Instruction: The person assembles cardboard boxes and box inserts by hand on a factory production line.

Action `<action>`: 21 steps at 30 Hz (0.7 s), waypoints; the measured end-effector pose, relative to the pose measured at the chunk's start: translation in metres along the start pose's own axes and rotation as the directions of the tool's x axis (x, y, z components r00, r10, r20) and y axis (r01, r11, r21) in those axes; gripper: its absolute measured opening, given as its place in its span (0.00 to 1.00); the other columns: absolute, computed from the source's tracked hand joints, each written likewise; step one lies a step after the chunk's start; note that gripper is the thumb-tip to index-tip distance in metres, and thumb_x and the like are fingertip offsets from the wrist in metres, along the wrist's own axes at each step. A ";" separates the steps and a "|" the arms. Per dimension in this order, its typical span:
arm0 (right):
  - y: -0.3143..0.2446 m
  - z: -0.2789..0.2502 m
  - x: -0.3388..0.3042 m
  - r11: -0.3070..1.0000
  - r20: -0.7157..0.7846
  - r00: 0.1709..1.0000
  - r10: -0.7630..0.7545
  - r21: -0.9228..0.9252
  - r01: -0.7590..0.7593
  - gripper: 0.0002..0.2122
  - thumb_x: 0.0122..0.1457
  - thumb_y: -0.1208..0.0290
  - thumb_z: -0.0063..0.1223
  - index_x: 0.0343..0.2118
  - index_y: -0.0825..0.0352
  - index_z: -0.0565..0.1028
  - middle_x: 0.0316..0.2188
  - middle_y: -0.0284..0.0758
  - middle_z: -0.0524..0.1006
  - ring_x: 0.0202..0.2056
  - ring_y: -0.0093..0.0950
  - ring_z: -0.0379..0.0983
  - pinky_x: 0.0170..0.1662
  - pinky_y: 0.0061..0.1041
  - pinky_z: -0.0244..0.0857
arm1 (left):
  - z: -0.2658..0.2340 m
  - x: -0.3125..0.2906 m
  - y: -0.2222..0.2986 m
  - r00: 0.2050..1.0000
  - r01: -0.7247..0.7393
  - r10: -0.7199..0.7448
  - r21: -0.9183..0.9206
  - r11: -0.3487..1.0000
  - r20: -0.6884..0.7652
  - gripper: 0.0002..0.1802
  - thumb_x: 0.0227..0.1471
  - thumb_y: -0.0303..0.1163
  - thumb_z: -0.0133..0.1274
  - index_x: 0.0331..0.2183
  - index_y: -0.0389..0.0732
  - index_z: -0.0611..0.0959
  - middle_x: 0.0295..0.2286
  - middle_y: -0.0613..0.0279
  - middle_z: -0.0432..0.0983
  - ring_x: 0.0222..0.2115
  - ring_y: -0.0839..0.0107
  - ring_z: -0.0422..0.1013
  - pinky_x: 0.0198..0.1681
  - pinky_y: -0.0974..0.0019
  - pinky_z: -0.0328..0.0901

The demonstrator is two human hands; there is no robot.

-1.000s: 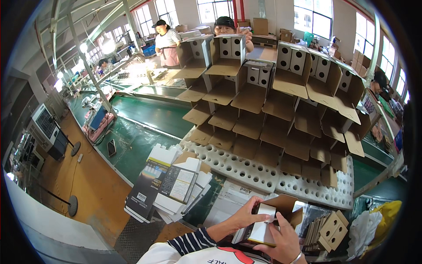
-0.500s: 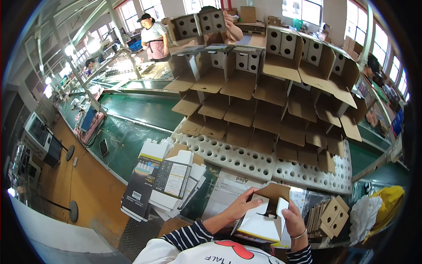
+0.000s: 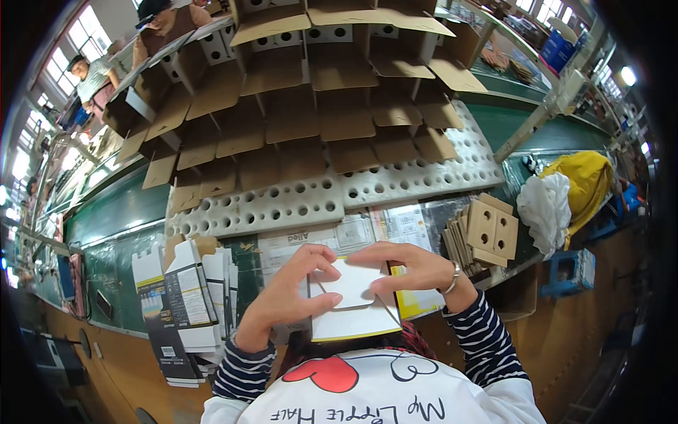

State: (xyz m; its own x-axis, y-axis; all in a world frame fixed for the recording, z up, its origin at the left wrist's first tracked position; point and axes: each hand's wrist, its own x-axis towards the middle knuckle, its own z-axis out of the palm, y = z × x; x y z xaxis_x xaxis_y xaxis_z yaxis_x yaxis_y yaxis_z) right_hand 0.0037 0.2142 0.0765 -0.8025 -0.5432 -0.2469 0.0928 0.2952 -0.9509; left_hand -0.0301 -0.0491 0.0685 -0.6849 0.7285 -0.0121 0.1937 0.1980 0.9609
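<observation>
white-faced carton, lower centre of frame. your left hand and right hand curve over its edges, thumbs at the flap; whether gripping, cannot tell. press evenly, best guess, to keep it uncreased. green worktop at left; perforated white slabs bear stacked open cartons, upper centre; orange-brown floor, lower left.

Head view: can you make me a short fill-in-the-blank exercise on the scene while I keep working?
1. The carton flap between the left hand and right hand is coloured ____.
2. The bracelet is on the person's ____ wrist.
3. The stacked open cartons stand on white trays pierced with round ____.
4. The flattened printed cartons lie to the person's ____.

Missing words: white; right; holes; left.
</observation>
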 end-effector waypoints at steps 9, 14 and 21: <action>0.005 0.024 0.009 0.871 -0.182 0.983 0.009 -0.482 -0.097 0.29 0.45 0.59 0.65 0.46 0.74 0.69 0.40 0.50 0.73 0.41 0.45 0.71 0.44 0.33 0.66 | 0.006 0.013 0.001 0.985 0.057 -0.127 0.468 0.882 0.120 0.37 0.37 0.38 0.62 0.49 0.33 0.68 0.44 0.48 0.65 0.47 0.53 0.63 0.51 0.61 0.59; 0.004 0.028 0.013 0.801 -0.212 0.976 0.047 -0.576 -0.163 0.27 0.45 0.60 0.65 0.44 0.72 0.69 0.37 0.49 0.73 0.40 0.45 0.71 0.42 0.35 0.66 | 0.013 0.016 0.007 0.991 0.057 -0.116 0.555 0.830 0.071 0.34 0.38 0.37 0.60 0.46 0.33 0.68 0.43 0.49 0.66 0.46 0.53 0.63 0.49 0.58 0.60; -0.006 0.027 0.010 0.730 -0.183 0.979 0.085 -0.657 -0.186 0.24 0.48 0.60 0.62 0.43 0.70 0.69 0.39 0.47 0.72 0.37 0.44 0.72 0.40 0.34 0.67 | 0.018 0.014 0.014 0.991 0.099 -0.136 0.617 0.781 0.013 0.30 0.42 0.37 0.58 0.47 0.36 0.69 0.42 0.53 0.69 0.47 0.59 0.65 0.50 0.60 0.60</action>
State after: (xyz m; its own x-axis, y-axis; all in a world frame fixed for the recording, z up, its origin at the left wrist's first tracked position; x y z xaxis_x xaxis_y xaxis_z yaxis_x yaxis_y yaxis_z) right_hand 0.0114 0.1855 0.0749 -0.8860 -0.3631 -0.2883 -0.1703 0.8333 -0.5260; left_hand -0.0247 -0.0243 0.0772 -0.6956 0.7035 -0.1459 0.5169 0.6311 0.5784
